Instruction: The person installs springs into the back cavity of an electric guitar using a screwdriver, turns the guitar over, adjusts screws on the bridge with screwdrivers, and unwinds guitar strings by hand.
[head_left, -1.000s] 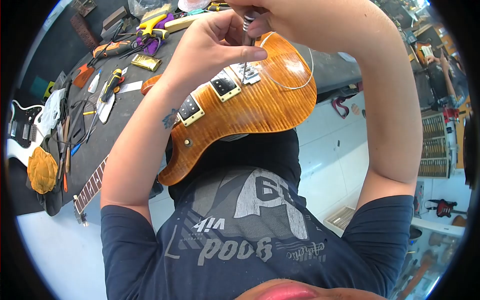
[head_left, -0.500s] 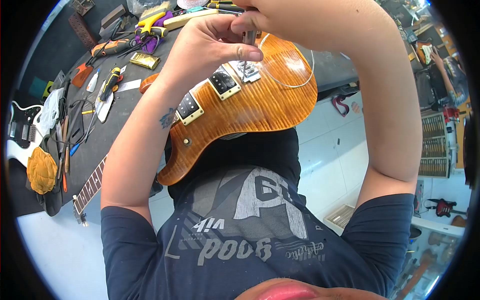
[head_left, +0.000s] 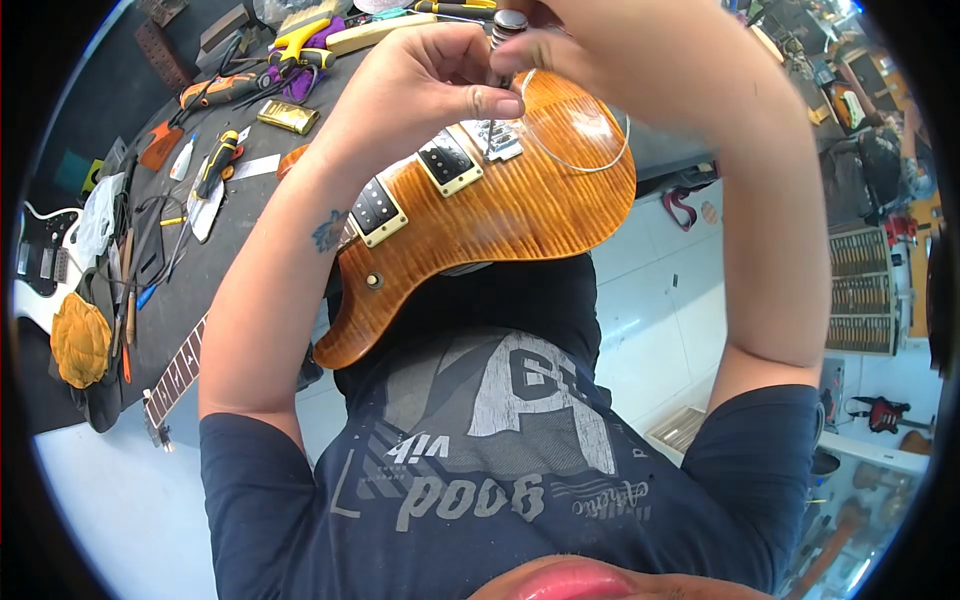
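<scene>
An orange flame-top electric guitar [head_left: 520, 210] lies across the bench edge and my lap. My left hand [head_left: 435, 85] is closed around the lower part of a screwdriver [head_left: 510, 22], thumb towards me. Its thin shaft runs down to the metal bridge [head_left: 505, 142]; the exact contact at the tip is too small to make out. My right hand [head_left: 570, 60], smeared by motion, has its fingertips against the screwdriver's handle, below the round metal cap. A loose guitar string [head_left: 590, 170] curves over the body by the bridge. Two black pickups [head_left: 447, 163] sit in cream frames.
On the dark bench at left lie a yellow-handled brush [head_left: 302, 38], a gold packet [head_left: 288, 116], a yellow-black tool [head_left: 218, 165] and cables. A white guitar body [head_left: 42, 250] and a yellow cloth [head_left: 82, 340] are further left. A red guitar [head_left: 882, 414] stands at far right.
My right hand has shifted right and turned around the screwdriver's handle, so its metal cap now shows. My left hand stays nearly in place.
</scene>
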